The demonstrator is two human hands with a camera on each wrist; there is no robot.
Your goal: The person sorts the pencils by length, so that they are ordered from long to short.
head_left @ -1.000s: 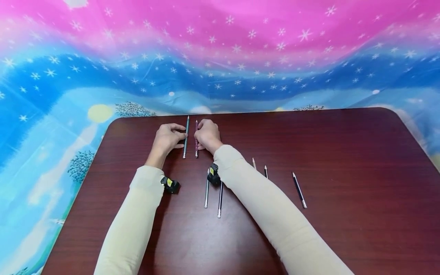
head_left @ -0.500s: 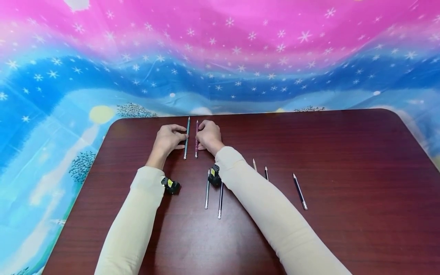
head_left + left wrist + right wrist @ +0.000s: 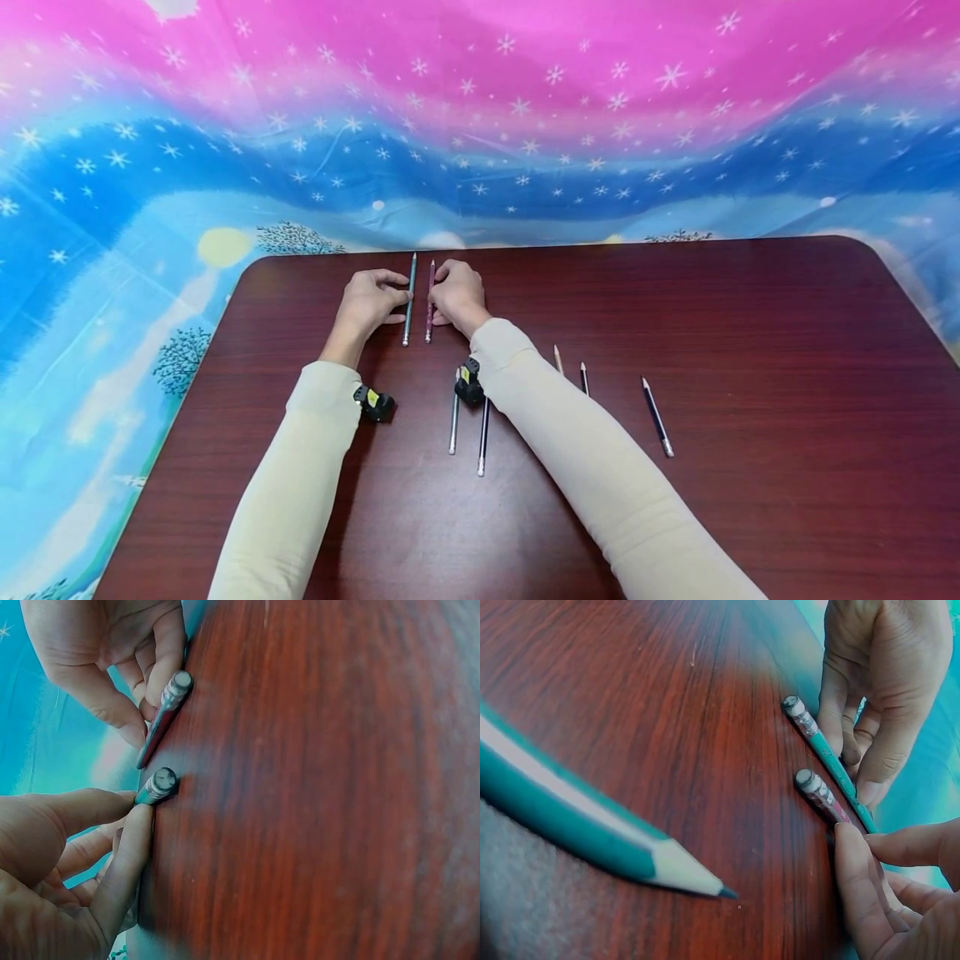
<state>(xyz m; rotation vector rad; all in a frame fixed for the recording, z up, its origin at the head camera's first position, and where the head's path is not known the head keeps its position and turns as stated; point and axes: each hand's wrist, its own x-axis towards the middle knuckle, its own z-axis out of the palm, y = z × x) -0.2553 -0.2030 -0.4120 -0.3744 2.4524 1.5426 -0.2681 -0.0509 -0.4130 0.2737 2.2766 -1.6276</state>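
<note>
Near the table's far edge, my left hand (image 3: 367, 300) pinches a teal pencil (image 3: 407, 327) between thumb and fingers. My right hand (image 3: 459, 294) pinches a purple-red pencil (image 3: 430, 327) just to the right of it. Both pencils lie nearly parallel with a small gap between them, tips pointing away and erasers toward me. In the left wrist view, the teal pencil's eraser end (image 3: 159, 782) pokes out from the fingertips. The right wrist view shows the purple-red pencil's ferrule (image 3: 821, 793) beside the teal pencil (image 3: 829, 757).
Below my right wrist lie a silvery-green pencil (image 3: 453, 429) and a dark pencil (image 3: 482, 446), partly covered. A light pencil (image 3: 558, 358) and a black one (image 3: 584, 377) show past the right sleeve. Farther right lies another dark pencil (image 3: 657, 417). A patterned cloth (image 3: 480, 125) hangs behind the table.
</note>
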